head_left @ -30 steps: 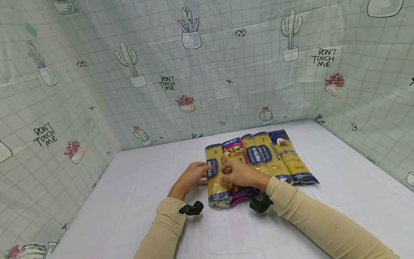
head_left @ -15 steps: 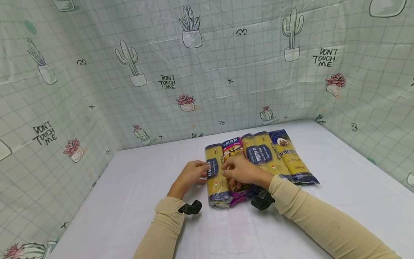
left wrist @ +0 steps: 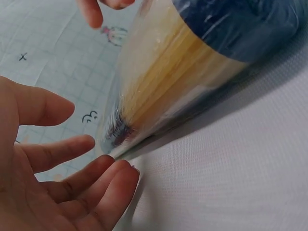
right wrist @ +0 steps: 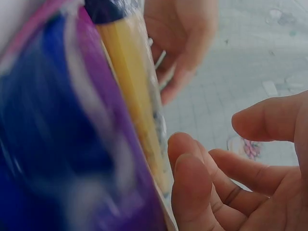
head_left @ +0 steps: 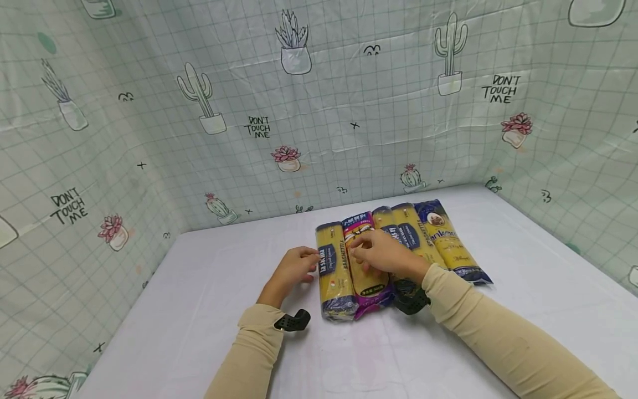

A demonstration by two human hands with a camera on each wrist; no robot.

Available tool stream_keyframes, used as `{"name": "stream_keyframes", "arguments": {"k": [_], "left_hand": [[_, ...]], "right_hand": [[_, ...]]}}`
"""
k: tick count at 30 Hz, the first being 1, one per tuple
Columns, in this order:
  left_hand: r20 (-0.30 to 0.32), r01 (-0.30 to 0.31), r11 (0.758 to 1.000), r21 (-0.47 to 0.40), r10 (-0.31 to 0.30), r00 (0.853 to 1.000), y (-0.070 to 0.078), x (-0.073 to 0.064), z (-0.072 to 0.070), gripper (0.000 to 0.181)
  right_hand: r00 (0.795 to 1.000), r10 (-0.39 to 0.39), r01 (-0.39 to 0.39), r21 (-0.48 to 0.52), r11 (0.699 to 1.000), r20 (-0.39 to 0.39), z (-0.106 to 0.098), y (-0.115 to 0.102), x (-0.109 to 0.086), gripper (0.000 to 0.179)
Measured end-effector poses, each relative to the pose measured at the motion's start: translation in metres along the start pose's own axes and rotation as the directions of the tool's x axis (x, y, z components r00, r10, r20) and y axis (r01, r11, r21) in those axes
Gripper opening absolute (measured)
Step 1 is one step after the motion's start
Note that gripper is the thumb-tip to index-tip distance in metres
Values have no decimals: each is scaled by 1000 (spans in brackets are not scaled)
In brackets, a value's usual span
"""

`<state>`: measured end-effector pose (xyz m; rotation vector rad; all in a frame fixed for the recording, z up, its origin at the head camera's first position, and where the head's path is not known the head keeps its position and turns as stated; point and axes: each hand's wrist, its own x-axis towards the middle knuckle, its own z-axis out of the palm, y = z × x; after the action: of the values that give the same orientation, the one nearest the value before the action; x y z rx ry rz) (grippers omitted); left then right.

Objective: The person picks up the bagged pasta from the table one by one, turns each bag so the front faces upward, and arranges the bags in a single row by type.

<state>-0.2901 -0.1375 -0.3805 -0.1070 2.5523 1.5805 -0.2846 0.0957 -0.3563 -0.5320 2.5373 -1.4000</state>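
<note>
My left hand (head_left: 294, 269) is beside the left edge of a yellow spaghetti pack (head_left: 336, 285) with a navy label. In the left wrist view its fingers are relaxed and spread, fingertips right by the clear wrapper of the spaghetti pack (left wrist: 159, 77). My right hand (head_left: 386, 255) hovers over a purple-ended pasta pack (head_left: 366, 274), second in the row. Its fingers bend loosely around nothing in the right wrist view, where the purple wrapper (right wrist: 103, 96) looms close and blurred. To its right, two more navy-labelled spaghetti packs (head_left: 406, 213) are partly covered by this hand.
A blue and yellow spaghetti pack (head_left: 453, 249) ends the row on the right. All lie side by side on a white-covered table (head_left: 214, 288). A grid-patterned curtain (head_left: 319, 138) with plant drawings encloses the back and sides. Black wrist cameras (head_left: 294, 320) sit under both wrists.
My right hand has moved off the leftmost spaghetti pack, rightward over the purple one, uncovering more of both. My left hand has drawn slightly left. The packs stay in place.
</note>
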Motion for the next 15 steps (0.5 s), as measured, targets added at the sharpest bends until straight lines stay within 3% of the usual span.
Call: {"name": "stream_keyframes", "arguments": {"k": [9, 15], "left_hand": [[-10, -43, 997, 67, 44, 999, 0, -1, 0, 30], [1, -84, 991, 100, 84, 996, -2, 0, -8, 32]], "right_hand": [[999, 7, -7, 16, 1000, -53, -28, 12, -2, 35], [994, 2, -5, -24, 1000, -112, -49, 17, -5, 37]]}}
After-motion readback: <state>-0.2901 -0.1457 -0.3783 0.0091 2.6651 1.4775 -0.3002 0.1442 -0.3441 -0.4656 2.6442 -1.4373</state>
